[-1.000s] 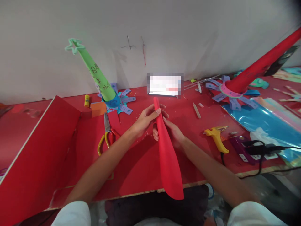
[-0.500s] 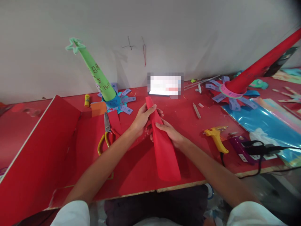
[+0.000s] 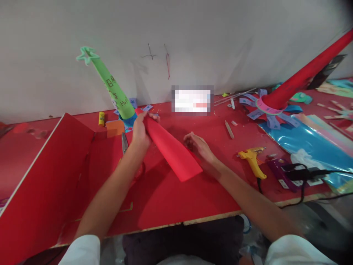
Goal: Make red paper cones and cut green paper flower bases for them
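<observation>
A rolled red paper cone slants across the middle of the head view. Its narrow end points up and left, while the wide end lies low and right. My left hand is closed around the narrow part, close to the blue base of a green paper cone with lettering and a star on top. My right hand is off the paper, just right of the cone, with its fingers loosely bent and nothing visible in them. Scissors lie partly hidden behind my left forearm.
On the right are a yellow glue gun, a purple box with a black plug and blue film. A tall red cone leans behind them. A glue stick and a red board stand left.
My right hand has let go of the red paper cone. My left hand has carried it leftward, and its wide end has swung up from the table's front edge.
</observation>
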`<control>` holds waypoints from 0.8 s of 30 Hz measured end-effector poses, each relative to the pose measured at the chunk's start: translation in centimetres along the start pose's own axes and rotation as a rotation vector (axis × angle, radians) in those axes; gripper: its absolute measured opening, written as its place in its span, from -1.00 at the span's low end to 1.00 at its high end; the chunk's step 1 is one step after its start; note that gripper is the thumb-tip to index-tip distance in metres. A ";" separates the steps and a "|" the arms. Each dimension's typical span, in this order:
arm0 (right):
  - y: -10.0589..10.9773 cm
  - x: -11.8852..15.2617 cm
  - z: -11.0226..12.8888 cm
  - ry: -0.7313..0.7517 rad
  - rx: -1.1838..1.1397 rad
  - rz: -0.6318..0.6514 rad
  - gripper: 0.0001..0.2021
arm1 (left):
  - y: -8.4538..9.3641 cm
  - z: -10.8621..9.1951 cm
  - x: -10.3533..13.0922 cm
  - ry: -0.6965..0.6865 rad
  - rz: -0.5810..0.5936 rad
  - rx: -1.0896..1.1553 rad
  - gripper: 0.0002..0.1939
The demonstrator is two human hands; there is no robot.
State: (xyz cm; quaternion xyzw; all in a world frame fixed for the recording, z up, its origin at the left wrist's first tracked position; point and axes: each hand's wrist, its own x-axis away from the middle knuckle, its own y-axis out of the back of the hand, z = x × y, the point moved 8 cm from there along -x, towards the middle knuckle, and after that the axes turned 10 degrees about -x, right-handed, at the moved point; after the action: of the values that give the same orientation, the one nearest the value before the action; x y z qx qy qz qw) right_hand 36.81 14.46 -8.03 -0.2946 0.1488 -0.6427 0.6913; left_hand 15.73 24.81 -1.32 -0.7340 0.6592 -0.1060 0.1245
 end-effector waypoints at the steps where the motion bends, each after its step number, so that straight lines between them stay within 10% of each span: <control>1: 0.6 -0.2 0.3 0.030 0.013 -0.041 -0.55 | 1.4 -0.6 -0.9 -0.022 -0.059 0.033 -0.68; 8: 0.6 1.7 3.3 0.384 0.165 -0.149 -0.47 | 6.5 -3.8 -2.4 -0.051 -0.353 0.205 -0.57; 17: -3.6 4.7 3.8 0.575 0.606 0.120 -0.88 | 3.9 -3.9 -1.2 -0.031 -0.248 0.423 -0.67; 24: -3.7 3.5 0.0 0.313 0.520 0.330 -0.45 | 1.1 -3.7 0.5 -0.048 -0.143 0.304 -0.68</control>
State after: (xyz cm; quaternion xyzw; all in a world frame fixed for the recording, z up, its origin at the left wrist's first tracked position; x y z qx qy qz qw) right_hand 34.30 11.05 -5.25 0.0216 0.1296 -0.5762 0.8067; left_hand 13.55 24.04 1.79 -0.7540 0.5784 -0.1958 0.2419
